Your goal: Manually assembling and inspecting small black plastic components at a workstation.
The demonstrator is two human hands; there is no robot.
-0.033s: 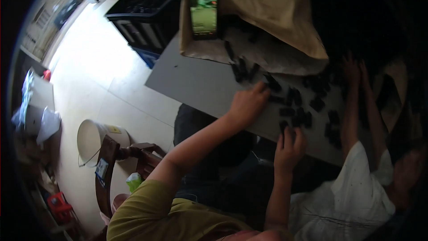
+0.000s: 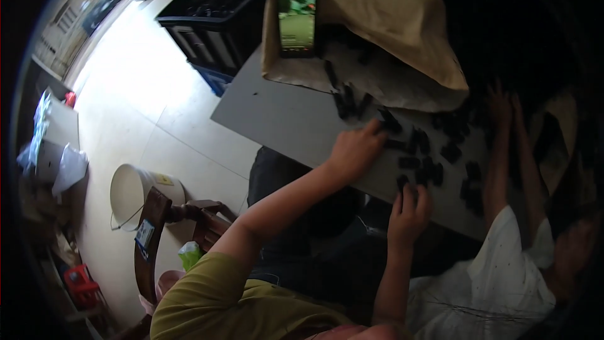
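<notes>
My left hand (image 2: 357,151) reaches over the grey tabletop (image 2: 270,110), its fingers bent together at the end of a small dark part (image 2: 390,119). Closer to the table's near edge, my right hand (image 2: 410,209) pinches a small black block (image 2: 402,182) at its fingertips. Between and beyond the hands lie several more black blocks (image 2: 409,162), loose on the table. Poor light hides their exact kind. Longer black pieces (image 2: 341,105) lie by the mouth of a large brown sack (image 2: 377,12).
A lit phone (image 2: 297,24) leans on the sack. At right, another person's forearms (image 2: 500,164) reach over the table. A black crate (image 2: 214,31) stands behind it. On the floor at left are a white bucket (image 2: 132,192) and a wooden chair (image 2: 151,245).
The whole view has shifted slightly, so the table and sack sit a little lower and further right. Both hands keep nearly the same pose over the pieces.
</notes>
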